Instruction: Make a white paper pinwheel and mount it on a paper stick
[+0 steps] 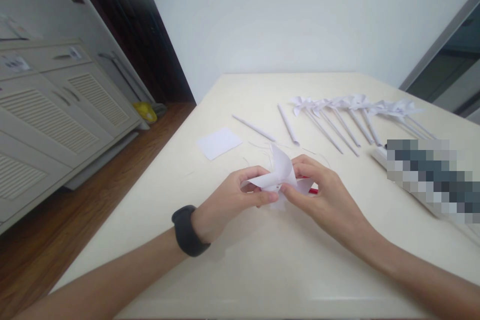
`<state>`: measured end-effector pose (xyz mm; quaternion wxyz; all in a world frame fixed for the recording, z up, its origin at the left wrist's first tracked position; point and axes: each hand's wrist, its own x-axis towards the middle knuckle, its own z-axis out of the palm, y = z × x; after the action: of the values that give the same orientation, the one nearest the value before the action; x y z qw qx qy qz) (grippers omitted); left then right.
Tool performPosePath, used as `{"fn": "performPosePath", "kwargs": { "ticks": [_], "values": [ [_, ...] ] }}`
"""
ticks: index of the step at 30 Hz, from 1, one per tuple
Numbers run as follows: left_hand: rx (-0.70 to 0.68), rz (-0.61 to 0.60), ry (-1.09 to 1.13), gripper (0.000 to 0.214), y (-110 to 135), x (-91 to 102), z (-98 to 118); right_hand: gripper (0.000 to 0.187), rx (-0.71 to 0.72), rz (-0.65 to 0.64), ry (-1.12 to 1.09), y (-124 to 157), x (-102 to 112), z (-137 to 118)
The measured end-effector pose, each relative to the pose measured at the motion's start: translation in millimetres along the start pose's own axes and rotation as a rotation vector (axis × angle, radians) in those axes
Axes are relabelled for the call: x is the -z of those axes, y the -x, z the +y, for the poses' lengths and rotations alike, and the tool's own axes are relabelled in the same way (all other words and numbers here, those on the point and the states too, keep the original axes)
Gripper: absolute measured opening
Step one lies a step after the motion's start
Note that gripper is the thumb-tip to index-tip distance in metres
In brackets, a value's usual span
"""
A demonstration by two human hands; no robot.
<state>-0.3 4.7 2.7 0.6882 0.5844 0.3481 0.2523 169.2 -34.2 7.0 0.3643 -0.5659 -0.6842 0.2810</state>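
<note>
Between my two hands is a white paper pinwheel (282, 172), its curved blades standing up above the table. My left hand (245, 190) pinches its left side, thumb in front and fingers behind. On the right, my right hand (315, 180) is closed on the pinwheel too, with the thumb tip pressed near its centre. A small red object (313, 191) shows partly behind my right hand; what it is I cannot make out. Thin wire-like strands (270, 149) lie just beyond the pinwheel.
A stack of white paper (219, 143) lies left on the cream table (240, 280). Two rolled paper sticks (288, 124) lie beyond my hands. Several finished pinwheels (352, 104) with paper sticks are lined up at the back right. A blurred-out object (427, 175) lies at right.
</note>
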Motion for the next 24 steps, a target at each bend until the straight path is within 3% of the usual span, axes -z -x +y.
{"fn": "performPosePath", "kwargs": {
  "ticks": [10, 18, 24],
  "values": [
    [0.024, -0.004, 0.002, 0.017, 1.8, 0.6, 3.8, 0.007, 0.007, 0.002, 0.042, 0.2, 0.7, 0.0],
    [-0.063, 0.041, -0.097, 0.012, 0.8, 0.4, 4.2, 0.009, 0.011, 0.004, 0.027, 0.8, 2.4, -0.6],
    [-0.003, 0.028, -0.114, 0.016, 1.1, 0.4, 10.2, 0.006, 0.007, 0.017, 0.018, 1.1, 1.0, 0.3]
  ]
}}
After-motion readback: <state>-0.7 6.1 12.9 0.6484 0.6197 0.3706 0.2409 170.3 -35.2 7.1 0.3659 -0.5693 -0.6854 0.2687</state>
